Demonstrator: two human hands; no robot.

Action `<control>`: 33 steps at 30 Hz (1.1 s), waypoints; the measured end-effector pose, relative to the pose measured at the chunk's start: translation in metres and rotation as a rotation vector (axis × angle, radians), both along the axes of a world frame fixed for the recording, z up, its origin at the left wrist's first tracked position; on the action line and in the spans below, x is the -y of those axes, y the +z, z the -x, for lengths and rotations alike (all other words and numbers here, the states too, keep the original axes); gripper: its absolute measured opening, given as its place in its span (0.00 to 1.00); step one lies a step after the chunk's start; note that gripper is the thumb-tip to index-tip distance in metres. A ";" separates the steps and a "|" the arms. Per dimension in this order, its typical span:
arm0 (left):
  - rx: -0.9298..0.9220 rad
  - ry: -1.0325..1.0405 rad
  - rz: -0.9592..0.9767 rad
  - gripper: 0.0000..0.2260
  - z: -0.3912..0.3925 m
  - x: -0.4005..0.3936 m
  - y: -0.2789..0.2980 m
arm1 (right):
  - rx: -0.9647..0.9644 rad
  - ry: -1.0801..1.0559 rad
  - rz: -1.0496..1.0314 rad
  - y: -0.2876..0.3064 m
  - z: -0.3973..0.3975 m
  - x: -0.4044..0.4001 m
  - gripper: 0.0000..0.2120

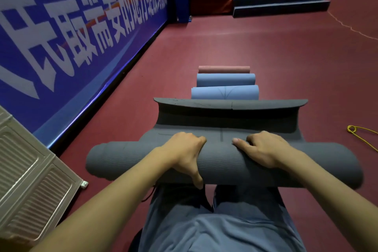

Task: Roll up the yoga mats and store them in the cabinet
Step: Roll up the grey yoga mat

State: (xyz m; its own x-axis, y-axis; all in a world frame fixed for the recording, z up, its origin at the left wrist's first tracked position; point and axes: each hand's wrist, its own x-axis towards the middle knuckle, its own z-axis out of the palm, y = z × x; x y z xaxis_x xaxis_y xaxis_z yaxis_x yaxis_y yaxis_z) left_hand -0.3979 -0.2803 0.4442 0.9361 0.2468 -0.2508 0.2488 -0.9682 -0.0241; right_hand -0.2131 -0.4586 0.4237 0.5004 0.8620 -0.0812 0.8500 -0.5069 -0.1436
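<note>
Both hands sit on top of a dark grey yoga mat (223,161) that is mostly rolled, its last stretch lying flat on the red floor (286,57) ahead with the far edge curling up. The left hand (184,152) wraps over the roll, fingers curled across the top and thumb hooked down the near side; the right hand (263,150) grips it the same way just beside it. Beyond the grey mat lie three rolled mats in a row: two blue mats (225,92) and a pink mat (224,69) farthest off. A ribbed cabinet (30,170) stands at the left, below a blue banner (71,26); a yellow cord (362,135) lies at the right
</note>
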 end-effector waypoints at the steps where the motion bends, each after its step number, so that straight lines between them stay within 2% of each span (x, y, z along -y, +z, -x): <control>1: -0.020 0.010 0.030 0.43 0.001 0.000 0.002 | -0.034 -0.003 0.044 0.002 -0.001 0.000 0.36; 7: -0.129 0.072 0.238 0.40 0.008 0.003 0.011 | -0.186 0.019 0.179 0.001 0.000 -0.002 0.39; 10: -0.132 0.063 0.273 0.40 0.008 0.004 0.008 | -0.191 -0.004 0.133 -0.005 0.000 0.004 0.41; 13: -0.068 0.037 0.292 0.50 0.007 -0.003 0.004 | -0.056 -0.049 -0.013 -0.003 0.005 0.004 0.35; 16: 0.129 -0.022 0.330 0.63 0.007 -0.019 0.002 | 0.205 -0.060 -0.164 0.001 0.010 0.003 0.26; 17: 0.195 -0.024 0.348 0.62 0.007 -0.023 0.001 | 0.261 -0.058 -0.193 -0.001 0.012 0.004 0.24; 19: 0.308 -0.038 0.374 0.54 0.008 -0.033 -0.002 | 0.307 -0.051 -0.229 -0.008 0.013 0.009 0.23; 21: 0.347 -0.070 0.355 0.42 0.009 -0.036 -0.004 | 0.272 -0.055 -0.250 -0.017 0.011 0.011 0.25; 23: 0.313 -0.079 0.310 0.37 0.011 -0.030 0.000 | 0.227 -0.047 -0.234 -0.021 0.007 0.008 0.28; 25: 0.197 -0.055 0.206 0.42 0.010 -0.016 0.007 | 0.198 -0.027 -0.199 -0.018 0.003 0.002 0.30; 28: 0.027 -0.041 0.038 0.61 0.003 0.001 0.003 | 0.172 -0.030 -0.152 -0.015 -0.005 -0.006 0.34; 30: -0.018 -0.034 -0.039 0.70 -0.003 0.003 -0.006 | 0.137 -0.058 -0.122 -0.013 -0.010 -0.012 0.36; 31: -0.017 -0.024 -0.061 0.71 -0.006 0.002 -0.009 | 0.115 -0.076 -0.109 -0.012 -0.011 -0.015 0.36; 33: -0.003 -0.029 -0.108 0.65 -0.008 -0.001 -0.010 | 0.073 -0.095 -0.082 -0.007 -0.013 -0.017 0.36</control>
State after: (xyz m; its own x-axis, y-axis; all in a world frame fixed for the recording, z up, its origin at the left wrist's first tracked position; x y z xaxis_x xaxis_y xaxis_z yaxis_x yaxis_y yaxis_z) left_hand -0.3897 -0.2789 0.4345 0.9425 0.2449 -0.2275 0.2201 -0.9669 -0.1293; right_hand -0.2002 -0.4413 0.4169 0.5823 0.8125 0.0274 0.8083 -0.5749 -0.1270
